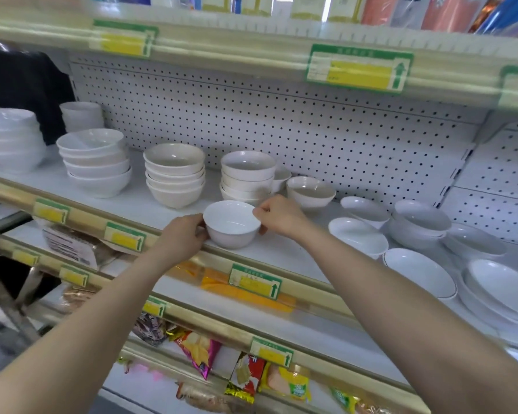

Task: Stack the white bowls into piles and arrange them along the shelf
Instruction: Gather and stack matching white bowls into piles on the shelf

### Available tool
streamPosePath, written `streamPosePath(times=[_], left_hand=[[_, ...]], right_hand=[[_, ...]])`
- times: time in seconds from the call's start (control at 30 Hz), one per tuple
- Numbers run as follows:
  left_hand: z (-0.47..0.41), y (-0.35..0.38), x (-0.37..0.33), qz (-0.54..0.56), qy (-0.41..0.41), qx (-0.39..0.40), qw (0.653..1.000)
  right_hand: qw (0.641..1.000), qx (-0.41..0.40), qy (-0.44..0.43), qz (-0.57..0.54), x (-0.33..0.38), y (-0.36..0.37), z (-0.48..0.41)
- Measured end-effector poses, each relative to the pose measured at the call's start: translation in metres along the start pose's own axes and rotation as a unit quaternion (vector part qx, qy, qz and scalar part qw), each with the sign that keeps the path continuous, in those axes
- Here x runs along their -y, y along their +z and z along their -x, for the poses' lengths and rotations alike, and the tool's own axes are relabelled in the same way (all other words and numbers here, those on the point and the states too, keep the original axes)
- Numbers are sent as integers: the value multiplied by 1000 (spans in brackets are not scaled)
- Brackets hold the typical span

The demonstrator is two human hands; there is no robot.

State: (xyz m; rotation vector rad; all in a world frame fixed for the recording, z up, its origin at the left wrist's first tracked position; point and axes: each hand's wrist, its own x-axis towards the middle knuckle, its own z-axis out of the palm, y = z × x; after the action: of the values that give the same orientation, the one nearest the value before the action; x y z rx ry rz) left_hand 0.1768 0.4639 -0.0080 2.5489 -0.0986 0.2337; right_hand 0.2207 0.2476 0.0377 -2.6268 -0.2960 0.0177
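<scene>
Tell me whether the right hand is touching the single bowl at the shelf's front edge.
Touching. The head view shows the right hand pinching the rim of the single bowl, with no gap; the left hand holds the opposite side.

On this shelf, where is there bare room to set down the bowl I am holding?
Bare shelf lies in front between the wide-bowl pile and the held bowl, and between that bowl and the shallow dishes. The right end is crowded.
</scene>
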Motion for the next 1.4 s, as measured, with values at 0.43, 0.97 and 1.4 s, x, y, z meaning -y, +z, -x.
streamPosePath(times=[0.43, 0.97, 1.4], left_hand=[[-5, 20, -35, -34, 58, 44, 997], [-30, 81, -123, -53, 164, 120, 978], [-34, 88, -122, -60, 173, 127, 975]], right_hand=[[995, -42, 89, -29, -25, -77, 46], [962, -121, 242, 28, -112, -136, 103], [964, -131, 228, -32, -132, -115, 105]])
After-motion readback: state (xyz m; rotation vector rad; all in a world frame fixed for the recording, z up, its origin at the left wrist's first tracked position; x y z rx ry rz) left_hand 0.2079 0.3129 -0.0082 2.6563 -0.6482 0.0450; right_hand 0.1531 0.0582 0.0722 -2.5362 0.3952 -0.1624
